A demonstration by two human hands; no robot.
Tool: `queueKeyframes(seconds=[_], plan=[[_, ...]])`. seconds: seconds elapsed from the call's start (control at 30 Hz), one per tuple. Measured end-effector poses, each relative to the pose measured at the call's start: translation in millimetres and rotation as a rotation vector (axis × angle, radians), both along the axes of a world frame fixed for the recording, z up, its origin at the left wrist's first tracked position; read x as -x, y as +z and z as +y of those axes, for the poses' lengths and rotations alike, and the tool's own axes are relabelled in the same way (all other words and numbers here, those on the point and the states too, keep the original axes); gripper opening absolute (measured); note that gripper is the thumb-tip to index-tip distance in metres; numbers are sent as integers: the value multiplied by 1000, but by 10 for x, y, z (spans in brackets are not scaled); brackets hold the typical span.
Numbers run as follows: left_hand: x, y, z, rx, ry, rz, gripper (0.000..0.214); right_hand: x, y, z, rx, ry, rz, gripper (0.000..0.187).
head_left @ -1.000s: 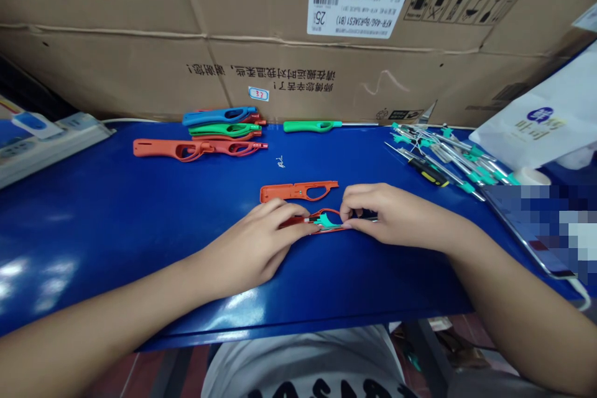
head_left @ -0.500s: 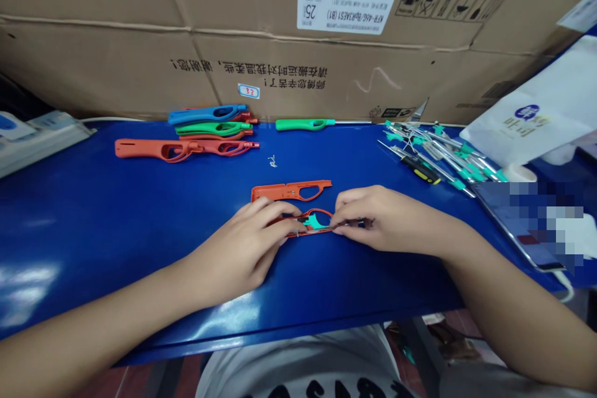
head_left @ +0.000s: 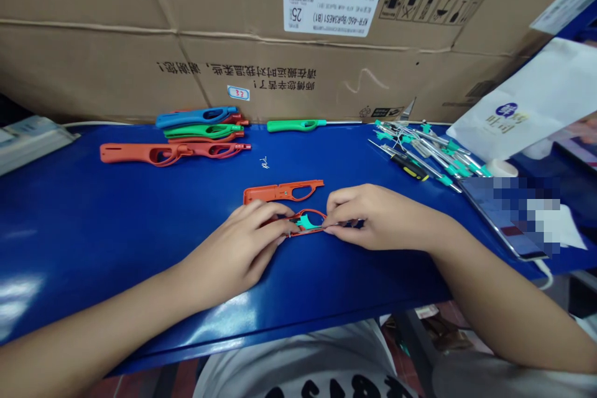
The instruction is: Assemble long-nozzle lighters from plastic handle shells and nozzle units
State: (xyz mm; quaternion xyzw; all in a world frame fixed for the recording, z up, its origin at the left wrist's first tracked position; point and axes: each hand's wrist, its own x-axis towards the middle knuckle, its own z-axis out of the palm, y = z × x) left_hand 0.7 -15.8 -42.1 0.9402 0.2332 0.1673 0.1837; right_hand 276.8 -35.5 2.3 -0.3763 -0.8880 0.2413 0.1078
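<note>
In the head view, an orange half-casing of a long-nosed lighter (head_left: 313, 232) lies on the blue table with its inside facing up. A teal trigger piece (head_left: 306, 222) sits within it. My left hand (head_left: 252, 233) is closed over the casing's handle end, fingertips at the trigger, hiding the rear. At the nozzle end, my right hand (head_left: 368, 217) pinches the lighter's front; a dark, shiny bit shows under its fingers, but its shape is mostly covered. The matching orange casing half (head_left: 265, 193) rests just beyond my left hand.
Lighter shells (head_left: 135, 153) in orange, green and blue are stacked at the back left. A green lighter (head_left: 291, 126) lies by the cardboard (head_left: 196, 87). Metal tubes with teal ends (head_left: 438, 152), a screwdriver (head_left: 410, 166) and a phone (head_left: 499, 217) are on the right.
The whole view has shifted slightly, so things appear a little further left. Both hands keep their hold on the lighter, with no clear change in its parts.
</note>
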Motion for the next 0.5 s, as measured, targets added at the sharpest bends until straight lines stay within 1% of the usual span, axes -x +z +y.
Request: queueKeyframes(seconds=[0.27,0.5], plan=[[26,38,-6,-44,-12,44,36,2,1,2,44,14,6,19],[18,55,4,-80,-25,52,37,-27,-3,6,20,-1,-25,19]])
